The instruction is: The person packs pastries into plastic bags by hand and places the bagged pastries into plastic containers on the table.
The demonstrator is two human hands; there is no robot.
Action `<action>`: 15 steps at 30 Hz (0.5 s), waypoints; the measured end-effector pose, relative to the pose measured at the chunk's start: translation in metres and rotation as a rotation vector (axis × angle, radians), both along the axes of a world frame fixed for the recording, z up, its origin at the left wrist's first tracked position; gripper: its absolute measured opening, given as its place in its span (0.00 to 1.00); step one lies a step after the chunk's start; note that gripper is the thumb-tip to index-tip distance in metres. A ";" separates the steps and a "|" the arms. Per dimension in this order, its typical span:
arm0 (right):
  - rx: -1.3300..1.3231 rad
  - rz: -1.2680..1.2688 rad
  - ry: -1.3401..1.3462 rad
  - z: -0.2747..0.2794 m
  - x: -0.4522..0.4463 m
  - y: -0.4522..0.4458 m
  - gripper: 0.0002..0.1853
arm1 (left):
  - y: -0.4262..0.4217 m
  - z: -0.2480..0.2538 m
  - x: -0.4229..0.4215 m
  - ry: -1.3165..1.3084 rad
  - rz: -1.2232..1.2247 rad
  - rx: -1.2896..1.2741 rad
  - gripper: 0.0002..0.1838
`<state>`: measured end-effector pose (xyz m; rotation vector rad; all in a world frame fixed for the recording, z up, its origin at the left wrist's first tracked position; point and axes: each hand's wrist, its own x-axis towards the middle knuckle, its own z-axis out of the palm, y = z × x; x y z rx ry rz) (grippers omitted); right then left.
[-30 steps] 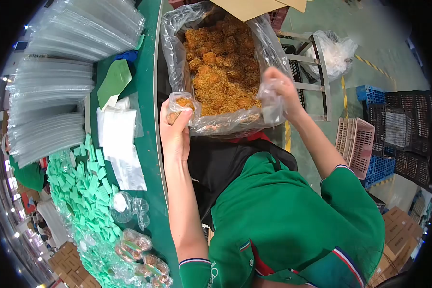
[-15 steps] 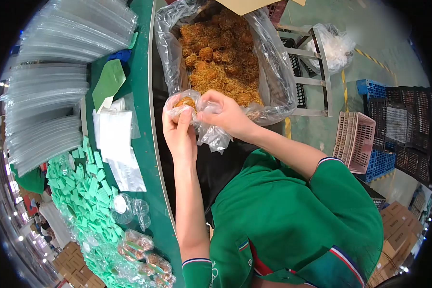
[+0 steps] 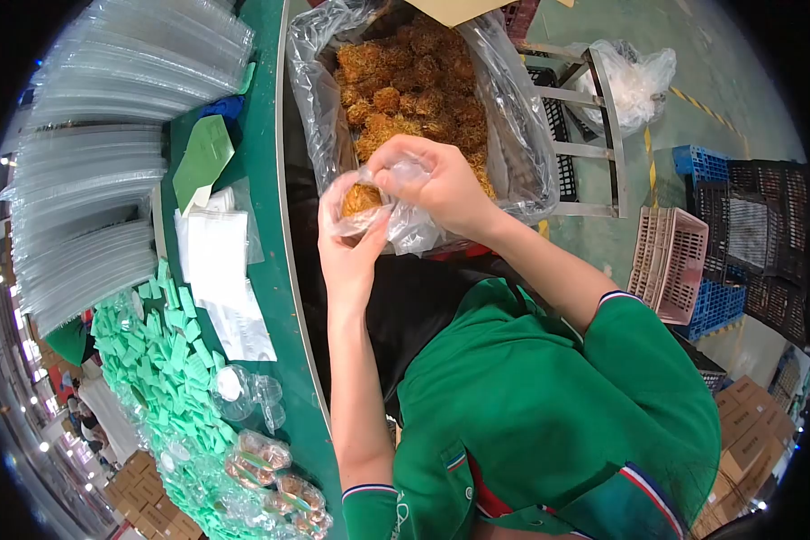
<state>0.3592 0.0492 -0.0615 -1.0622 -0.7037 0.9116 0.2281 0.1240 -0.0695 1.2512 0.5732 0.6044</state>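
Observation:
My left hand (image 3: 346, 247) curls around a clear plastic bag (image 3: 411, 229) with a golden-brown food piece (image 3: 360, 199) showing through it. With bent fingers, my right hand (image 3: 448, 189) grips the bag's film on the other side. Both hands are over the near edge of a box lined with clear plastic (image 3: 524, 153). Inside the box lie several brown, shred-covered food balls (image 3: 423, 76), partly hidden by my right hand.
On the green table (image 3: 265, 193) to the left are stacked clear plastic trays (image 3: 90, 171), white bags (image 3: 218, 256), a heap of green pieces (image 3: 166, 360) and packed clear containers (image 3: 259, 457). A metal rack (image 3: 607, 135) and crates (image 3: 670, 261) stand right.
My right hand has moved up and slightly right, drawing the bag's film with it. My left hand has shifted slightly right, and its fingers are spread wider around the food piece.

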 end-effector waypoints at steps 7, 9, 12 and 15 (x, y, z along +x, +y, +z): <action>-0.075 0.083 0.196 -0.013 0.005 -0.010 0.12 | 0.000 0.000 -0.004 0.089 0.134 0.121 0.09; -0.103 0.148 0.017 -0.026 -0.004 -0.013 0.23 | 0.000 -0.004 -0.001 0.044 0.215 0.103 0.07; -0.098 0.134 -0.272 -0.030 -0.025 -0.011 0.33 | -0.004 -0.005 0.001 0.059 0.218 0.150 0.07; -0.162 0.147 -0.299 -0.029 -0.027 -0.007 0.32 | -0.005 0.003 0.003 0.085 0.209 0.257 0.07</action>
